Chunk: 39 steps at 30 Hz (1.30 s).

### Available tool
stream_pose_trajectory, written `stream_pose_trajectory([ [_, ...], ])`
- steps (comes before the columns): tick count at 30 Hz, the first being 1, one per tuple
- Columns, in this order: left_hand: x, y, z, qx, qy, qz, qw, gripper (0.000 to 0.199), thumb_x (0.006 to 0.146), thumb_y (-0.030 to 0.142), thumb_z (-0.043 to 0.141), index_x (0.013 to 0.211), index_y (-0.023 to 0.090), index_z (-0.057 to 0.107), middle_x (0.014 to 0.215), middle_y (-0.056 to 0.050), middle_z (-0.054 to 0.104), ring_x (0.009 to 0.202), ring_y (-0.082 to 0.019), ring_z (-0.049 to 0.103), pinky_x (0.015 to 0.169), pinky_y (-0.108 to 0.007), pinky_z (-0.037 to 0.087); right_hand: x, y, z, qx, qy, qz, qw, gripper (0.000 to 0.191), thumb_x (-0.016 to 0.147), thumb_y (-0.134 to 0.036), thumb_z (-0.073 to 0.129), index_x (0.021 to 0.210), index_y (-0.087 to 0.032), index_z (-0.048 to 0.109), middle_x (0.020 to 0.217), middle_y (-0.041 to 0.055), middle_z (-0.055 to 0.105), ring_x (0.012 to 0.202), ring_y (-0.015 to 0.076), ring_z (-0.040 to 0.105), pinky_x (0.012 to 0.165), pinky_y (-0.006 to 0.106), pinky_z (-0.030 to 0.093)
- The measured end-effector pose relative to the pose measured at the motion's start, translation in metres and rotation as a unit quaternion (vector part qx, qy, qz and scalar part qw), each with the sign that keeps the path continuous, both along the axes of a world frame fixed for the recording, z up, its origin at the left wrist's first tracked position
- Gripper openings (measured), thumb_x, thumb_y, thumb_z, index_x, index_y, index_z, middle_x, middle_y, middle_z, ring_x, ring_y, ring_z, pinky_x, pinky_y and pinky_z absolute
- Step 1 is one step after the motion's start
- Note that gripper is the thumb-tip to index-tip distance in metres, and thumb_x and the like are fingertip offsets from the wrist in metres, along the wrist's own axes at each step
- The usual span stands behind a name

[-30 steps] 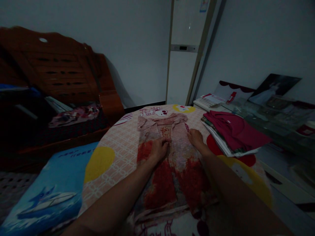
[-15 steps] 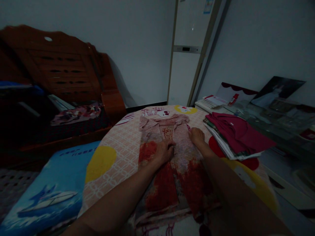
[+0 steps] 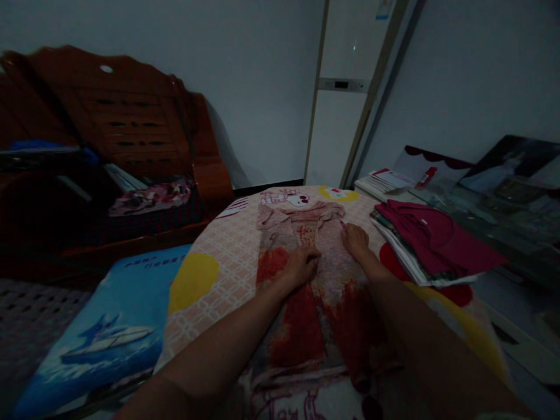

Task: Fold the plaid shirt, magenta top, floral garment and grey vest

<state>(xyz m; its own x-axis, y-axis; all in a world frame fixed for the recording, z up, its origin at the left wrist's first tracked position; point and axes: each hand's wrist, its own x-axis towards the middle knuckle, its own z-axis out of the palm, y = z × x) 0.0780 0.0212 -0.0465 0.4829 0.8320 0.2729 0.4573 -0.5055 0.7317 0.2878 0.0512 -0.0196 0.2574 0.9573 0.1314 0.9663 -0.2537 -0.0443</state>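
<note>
A pinkish-grey shirt with large rust-red patches [image 3: 301, 332] lies spread on the patterned cloth, its far edge bunched in folds. My left hand [image 3: 301, 265] rests on the middle of the shirt, fingers curled in on the fabric beside a lengthwise edge. At the shirt's right side, near the far end, my right hand [image 3: 355, 239] is closed on the border of the fabric. Both forearms cover parts of the near half of the shirt.
The patterned cloth [image 3: 236, 245] covers a rounded table. At right lies a stack of folded clothes with a magenta garment [image 3: 437, 239] on top, beside a glass-topped cabinet. A wooden bench [image 3: 126, 122] stands at left, with a blue printed bag [image 3: 118, 315] nearer.
The camera has turned slightly left, so the whole scene sits further right. Both hands stay at nearly the same places on the shirt.
</note>
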Motion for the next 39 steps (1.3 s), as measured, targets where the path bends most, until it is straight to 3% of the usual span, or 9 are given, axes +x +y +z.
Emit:
stream_pose_trajectory([
  [3, -0.013, 0.008, 0.01, -0.061, -0.044, 0.024, 0.997, 0.023, 0.08, 0.011, 0.059, 0.096, 0.016, 0.074, 0.098, -0.005, 0.075, 0.091, -0.018, 0.068, 0.087, -0.03, 0.052, -0.006, -0.023, 0.005, 0.046, -0.009, 0.027, 0.999, 0.031, 0.096, -0.026, 0.043, 0.115, -0.012, 0.062, 0.107, 0.017, 0.07, 0.099, 0.0243, 0.065, 0.08, 0.029, 0.043],
  [6, -0.031, 0.02, 0.016, -0.086, -0.064, 0.067, 0.992, 0.023, 0.078, 0.012, 0.058, 0.093, 0.017, 0.075, 0.088, -0.002, 0.075, 0.081, -0.016, 0.068, 0.077, -0.026, 0.053, -0.016, -0.055, 0.006, 0.058, 0.025, 0.118, 0.991, 0.025, 0.094, -0.026, 0.045, 0.099, -0.015, 0.067, 0.098, 0.0126, 0.071, 0.09, 0.0215, 0.065, 0.076, 0.027, 0.041],
  [10, -0.048, 0.03, 0.017, -0.065, -0.036, 0.105, 0.992, 0.022, 0.077, 0.016, 0.056, 0.088, 0.015, 0.075, 0.071, 0.0, 0.07, 0.066, -0.013, 0.063, 0.063, -0.021, 0.048, -0.027, -0.094, 0.001, 0.005, 0.13, 0.248, 0.96, 0.016, 0.087, -0.022, 0.053, 0.085, -0.018, 0.068, 0.086, 0.0068, 0.072, 0.08, 0.0179, 0.063, 0.072, 0.025, 0.04],
  [13, -0.05, 0.027, 0.019, -0.045, 0.009, 0.09, 0.995, 0.018, 0.077, 0.018, 0.057, 0.077, 0.014, 0.074, 0.063, 0.0, 0.066, 0.059, -0.012, 0.058, 0.056, -0.02, 0.041, -0.03, -0.115, -0.005, -0.039, 0.201, 0.278, 0.939, 0.014, 0.085, -0.021, 0.055, 0.082, -0.018, 0.068, 0.077, 0.0044, 0.07, 0.071, 0.0161, 0.061, 0.066, 0.024, 0.039],
  [17, -0.042, 0.005, 0.031, -0.025, 0.048, 0.054, 0.997, 0.017, 0.077, 0.023, 0.059, 0.07, 0.013, 0.071, 0.062, -0.001, 0.064, 0.057, -0.012, 0.054, 0.054, -0.021, 0.036, -0.029, -0.137, -0.008, -0.057, 0.221, 0.278, 0.933, 0.01, 0.081, -0.019, 0.057, 0.079, -0.017, 0.067, 0.073, 0.003, 0.068, 0.069, 0.0154, 0.058, 0.065, 0.024, 0.037],
  [22, -0.038, -0.049, 0.054, -0.042, 0.089, -0.146, 0.984, 0.013, 0.076, 0.019, 0.058, 0.073, 0.016, 0.07, 0.066, 0.001, 0.065, 0.061, -0.012, 0.055, 0.057, -0.02, 0.037, -0.026, -0.162, -0.004, -0.034, 0.24, 0.249, 0.938, 0.009, 0.079, -0.022, 0.063, 0.072, -0.018, 0.066, 0.072, 0.0017, 0.065, 0.068, 0.0141, 0.056, 0.064, 0.024, 0.038],
  [28, -0.049, -0.114, 0.062, -0.01, 0.181, -0.243, 0.953, 0.004, 0.075, 0.023, 0.067, 0.077, 0.02, 0.069, 0.067, 0.002, 0.065, 0.06, -0.013, 0.056, 0.057, -0.022, 0.035, -0.02, -0.17, -0.014, -0.007, 0.436, 0.172, 0.883, 0.019, 0.082, -0.032, 0.057, 0.072, -0.017, 0.064, 0.054, -0.0039, 0.056, 0.049, 0.011, 0.051, 0.05, 0.021, 0.037],
  [31, -0.052, -0.133, 0.056, 0.031, 0.231, -0.233, 0.944, 0.012, 0.073, 0.022, 0.069, 0.085, 0.021, 0.067, 0.079, -0.001, 0.068, 0.067, -0.016, 0.059, 0.058, -0.024, 0.037, -0.019, -0.169, -0.018, 0.013, 0.471, 0.151, 0.869, 0.02, 0.08, -0.035, 0.057, 0.072, -0.018, 0.062, 0.049, -0.006, 0.051, 0.044, 0.0097, 0.047, 0.045, 0.019, 0.035],
  [39, -0.063, -0.161, 0.05, 0.141, 0.309, -0.146, 0.929, 0.018, 0.085, 0.023, 0.053, 0.101, 0.02, 0.061, 0.098, -0.008, 0.065, 0.086, -0.022, 0.061, 0.069, -0.03, 0.045, -0.02, -0.171, -0.017, 0.026, 0.489, 0.141, 0.86, 0.02, 0.076, -0.036, 0.057, 0.071, -0.017, 0.061, 0.049, -0.0056, 0.051, 0.043, 0.0094, 0.046, 0.043, 0.019, 0.034],
])
